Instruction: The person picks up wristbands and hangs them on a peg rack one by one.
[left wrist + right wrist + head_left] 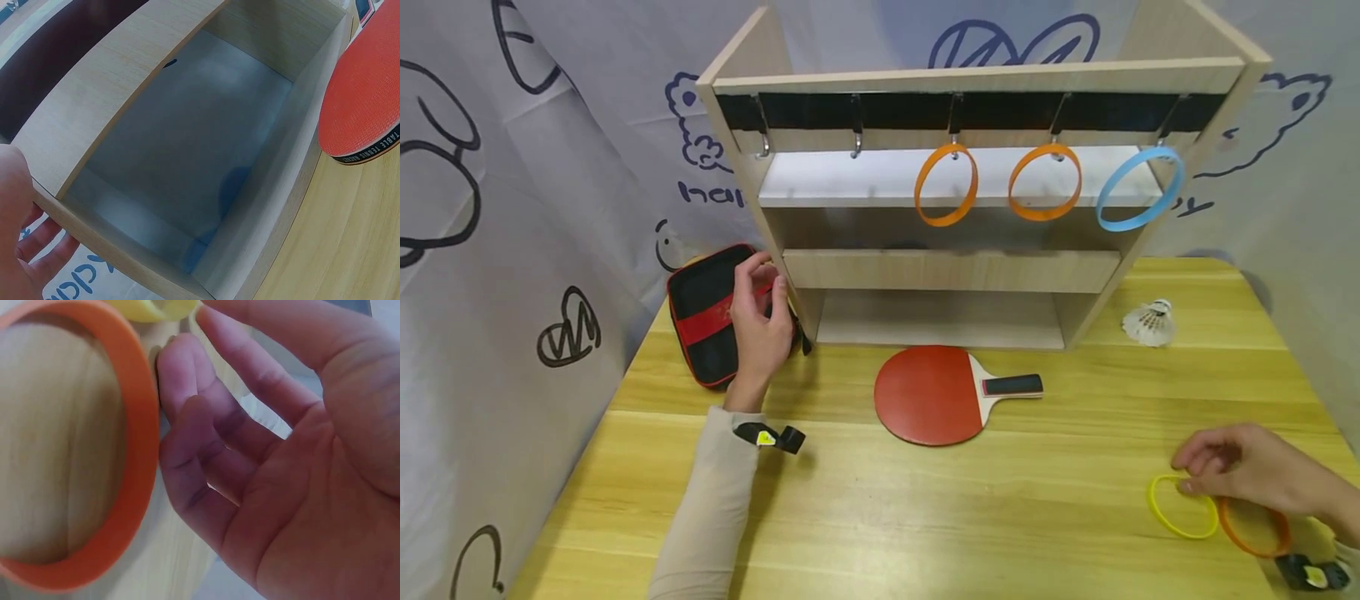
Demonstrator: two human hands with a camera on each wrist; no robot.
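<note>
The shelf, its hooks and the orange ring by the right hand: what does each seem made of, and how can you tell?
Shelf: probably wood or wood-look board, with fine grain and a matt finish.
Hooks: likely polished metal, since their thin bent ends glint.
Orange ring: perhaps plastic or rubber, smooth and evenly coloured; the look leaves which open.

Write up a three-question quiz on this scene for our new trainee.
1. How many hooks on the wooden shelf hold no ring?
2. True or false: the paddle lies on the table with its red face up.
3. Which is nearest the right hand?
A) black case
B) yellow ring
C) light blue ring

Key:
1. Two, the pair at the left end.
2. True.
3. B.
</note>
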